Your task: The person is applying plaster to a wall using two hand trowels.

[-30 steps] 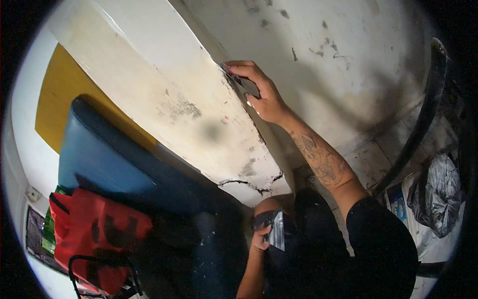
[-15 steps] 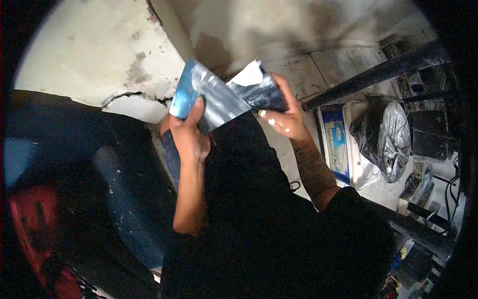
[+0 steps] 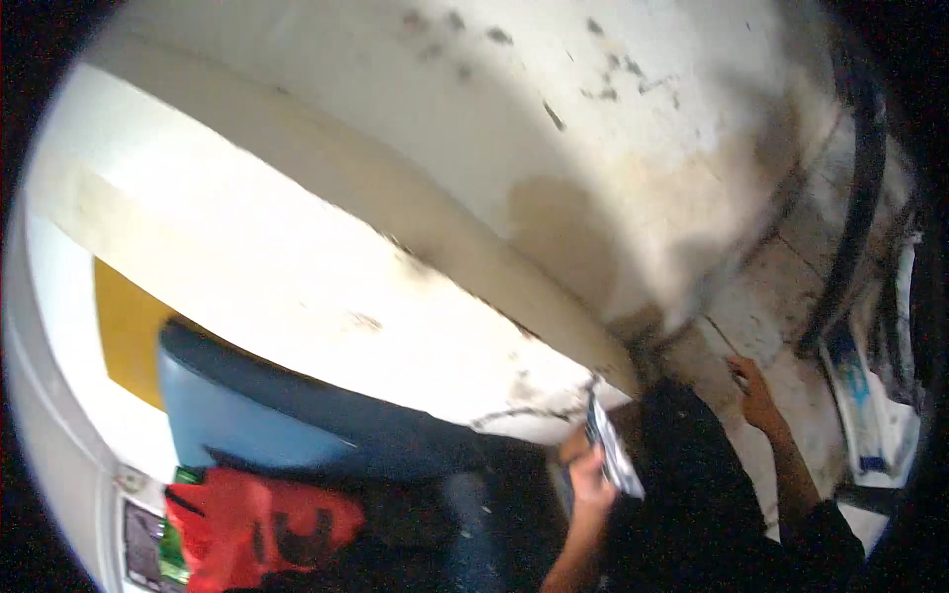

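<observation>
My left hand (image 3: pixel 590 479) grips a shiny silver foil packet (image 3: pixel 617 460), held near the corner of a cracked white ledge. The packet is seen almost edge-on, so its faces hardly show. To the right, apart from the packet, my right hand (image 3: pixel 753 393) has its fingers drawn together. A small dark bit shows at the fingertips, too blurred to name. A thin line runs up from them, and I cannot tell whether it is a held thing or a floor joint.
The white ledge (image 3: pixel 326 287) runs diagonally beneath a stained wall (image 3: pixel 474 119). Left lie a blue padded thing (image 3: pixel 252 410) and a red bag (image 3: pixel 262 524). A black bar (image 3: pixel 858 208) and a blue-and-white package (image 3: pixel 858 405) stand on the right, over a tiled floor (image 3: pixel 751 306).
My view has swung left and up, showing more ledge and wall. My hands have parted; the right has let go of the dark end of the foil, while the left keeps hold.
</observation>
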Tool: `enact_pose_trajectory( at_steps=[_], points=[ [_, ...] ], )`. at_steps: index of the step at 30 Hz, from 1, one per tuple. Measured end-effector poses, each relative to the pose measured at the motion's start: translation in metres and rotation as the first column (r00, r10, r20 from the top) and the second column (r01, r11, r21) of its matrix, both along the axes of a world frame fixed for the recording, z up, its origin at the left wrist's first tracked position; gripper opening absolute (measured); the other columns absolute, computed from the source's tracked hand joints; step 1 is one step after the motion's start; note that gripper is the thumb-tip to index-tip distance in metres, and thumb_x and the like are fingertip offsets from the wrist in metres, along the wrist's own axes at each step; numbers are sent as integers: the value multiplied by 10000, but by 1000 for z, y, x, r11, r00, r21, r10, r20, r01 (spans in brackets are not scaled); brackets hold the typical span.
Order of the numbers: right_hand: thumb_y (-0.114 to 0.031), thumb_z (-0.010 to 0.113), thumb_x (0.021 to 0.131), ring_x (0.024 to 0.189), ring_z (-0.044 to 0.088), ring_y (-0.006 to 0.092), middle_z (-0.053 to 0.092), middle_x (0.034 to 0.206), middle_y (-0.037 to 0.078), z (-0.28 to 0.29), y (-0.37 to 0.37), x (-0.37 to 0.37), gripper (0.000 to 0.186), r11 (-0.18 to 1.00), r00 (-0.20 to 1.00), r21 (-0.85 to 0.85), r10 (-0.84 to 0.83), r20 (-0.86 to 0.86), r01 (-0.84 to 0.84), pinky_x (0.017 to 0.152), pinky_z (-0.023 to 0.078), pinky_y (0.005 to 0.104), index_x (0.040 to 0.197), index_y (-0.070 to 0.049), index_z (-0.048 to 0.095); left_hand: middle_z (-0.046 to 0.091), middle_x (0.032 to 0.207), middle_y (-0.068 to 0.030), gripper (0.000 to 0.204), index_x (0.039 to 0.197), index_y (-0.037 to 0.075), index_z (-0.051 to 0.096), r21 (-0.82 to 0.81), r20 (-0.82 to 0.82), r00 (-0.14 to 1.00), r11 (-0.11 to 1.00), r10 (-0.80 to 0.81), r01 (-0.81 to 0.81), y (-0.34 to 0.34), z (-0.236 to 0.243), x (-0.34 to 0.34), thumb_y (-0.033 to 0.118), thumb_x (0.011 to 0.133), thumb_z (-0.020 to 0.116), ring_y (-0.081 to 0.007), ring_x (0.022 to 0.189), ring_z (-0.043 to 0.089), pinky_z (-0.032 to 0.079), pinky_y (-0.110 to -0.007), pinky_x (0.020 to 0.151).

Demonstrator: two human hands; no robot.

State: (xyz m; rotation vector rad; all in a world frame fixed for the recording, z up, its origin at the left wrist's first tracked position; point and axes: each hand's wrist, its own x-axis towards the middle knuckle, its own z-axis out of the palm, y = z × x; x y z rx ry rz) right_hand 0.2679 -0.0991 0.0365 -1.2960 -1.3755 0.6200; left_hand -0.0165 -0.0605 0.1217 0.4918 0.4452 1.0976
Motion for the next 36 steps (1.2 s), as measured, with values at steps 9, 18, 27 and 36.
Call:
enact_pose_trajectory(
  at_steps=[9,18,27,36],
  points=[
    [84,486,688,1234,282,227,337,1297,130,-2,77,-5,654,995,988,97,20,-155,-5,1014,214,350,1292,-83,299,582,915,-138,358,1118,-16,442,-210,248,968,973,-39,93,-17,-85,-95,99,787,514,-257,808,585,502,-380,680],
    [95,417,686,1180,370,229,430,1225,125,443,228,-91,578,282,964,947,253,79,-151,995,263,322,1238,-73,384,522,1093,-142,390,1016,-45,540,376,-468,825,916,318,-140,-11,-180,-156,203,730,633,-192,1053,468,326,-319,937],
    [150,358,668,1026,477,171,514,1115,69,646,285,-133,587,94,967,984,220,130,-153,901,327,233,1209,-68,419,582,962,-96,248,1011,-23,542,-270,-7,969,932,249,-241,-21,-164,-124,126,812,543,-178,899,557,441,-314,796],
    [191,373,630,1125,434,177,475,1200,90,635,279,-147,683,45,941,959,215,263,-279,963,306,262,1248,-100,396,585,959,-67,280,973,-15,552,191,-493,818,955,295,-229,-29,-175,-125,191,790,598,-138,875,559,467,-292,733]
  ],
)
